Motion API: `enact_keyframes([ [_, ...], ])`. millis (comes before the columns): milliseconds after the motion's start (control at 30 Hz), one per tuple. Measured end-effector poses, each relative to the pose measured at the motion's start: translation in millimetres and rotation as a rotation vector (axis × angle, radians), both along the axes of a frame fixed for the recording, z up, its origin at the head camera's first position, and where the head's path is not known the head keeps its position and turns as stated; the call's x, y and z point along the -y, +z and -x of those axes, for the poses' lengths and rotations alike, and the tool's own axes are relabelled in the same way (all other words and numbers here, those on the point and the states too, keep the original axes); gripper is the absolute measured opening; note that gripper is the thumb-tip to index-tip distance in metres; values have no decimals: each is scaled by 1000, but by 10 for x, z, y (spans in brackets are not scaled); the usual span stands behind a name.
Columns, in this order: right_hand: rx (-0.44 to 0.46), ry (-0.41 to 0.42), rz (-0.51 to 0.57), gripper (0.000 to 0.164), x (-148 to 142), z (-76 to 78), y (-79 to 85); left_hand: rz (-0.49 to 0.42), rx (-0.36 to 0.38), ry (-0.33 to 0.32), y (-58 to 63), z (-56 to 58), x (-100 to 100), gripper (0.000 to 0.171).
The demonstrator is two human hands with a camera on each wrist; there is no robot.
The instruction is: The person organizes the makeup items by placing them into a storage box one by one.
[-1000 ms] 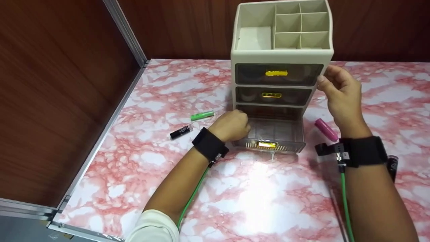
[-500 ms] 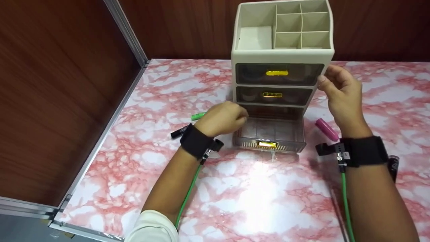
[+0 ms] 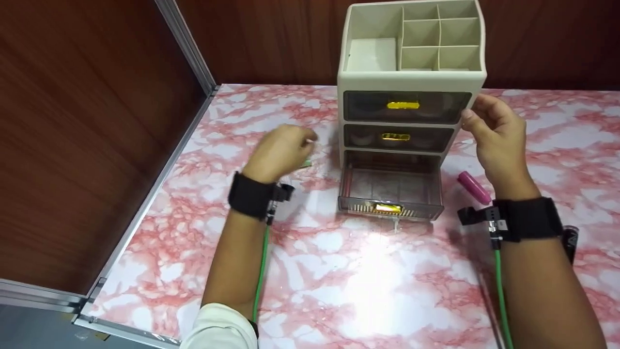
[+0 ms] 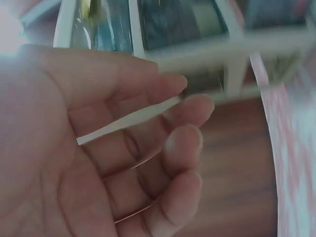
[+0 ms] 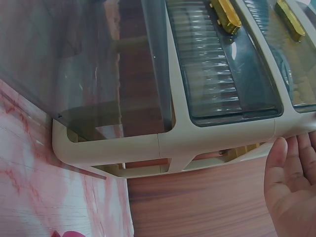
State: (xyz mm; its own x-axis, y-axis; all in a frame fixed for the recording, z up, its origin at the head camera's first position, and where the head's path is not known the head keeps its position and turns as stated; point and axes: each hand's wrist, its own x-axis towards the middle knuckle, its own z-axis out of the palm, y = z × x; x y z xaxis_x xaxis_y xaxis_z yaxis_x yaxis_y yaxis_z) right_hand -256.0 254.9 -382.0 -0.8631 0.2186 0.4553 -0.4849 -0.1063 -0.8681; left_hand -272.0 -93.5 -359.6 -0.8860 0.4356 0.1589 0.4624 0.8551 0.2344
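Note:
My left hand [image 3: 281,152] is over the table, left of a cream drawer organizer [image 3: 411,81]. In the left wrist view its fingers [image 4: 182,145] are loosely curled, with light gaps between them and nothing held. Under it the end of a green tube [image 3: 306,164] shows; the black tube is hidden. My right hand [image 3: 499,138] rests against the organizer's right side, thumb at the front edge; in the right wrist view the fingertips touch the side wall. The clear bottom drawer [image 3: 390,211] is pulled out, a thin red thing [image 3: 348,184] along its left wall.
A pink tube [image 3: 473,188] lies right of the drawer. Beside the right forearm is a dark tube [image 3: 570,242]. The two upper drawers are closed, and divided compartments [image 3: 438,36] top the organizer. Wooden panels [image 3: 97,121] stand left and behind the marbled table [image 3: 193,252].
My left hand has come out of the bottom drawer and moved left and away over the green and black tubes. The right hand stays at the organizer's side.

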Motion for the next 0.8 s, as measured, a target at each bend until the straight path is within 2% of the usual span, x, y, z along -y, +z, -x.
enact_keyframes([
  [100,3,-2,-6,27,1,2,-1,-16,37,93,2,80,235,26],
  [233,9,-1,-9,28,3,5,-8,-14,124,228,-37,169,547,30],
  [333,9,-1,-6,28,1,5,-8,18,193,283,-108,227,681,34],
  [433,10,-6,-9,28,0,0,-7,23,276,273,-200,286,695,39],
  [567,10,-7,-21,28,1,-5,-2,38,323,246,-299,342,630,42],
  [633,8,-9,-23,28,-1,-5,4,77,336,253,-332,351,594,33],
  [800,11,-13,-22,28,0,-1,14,169,442,269,-398,347,530,11],
])
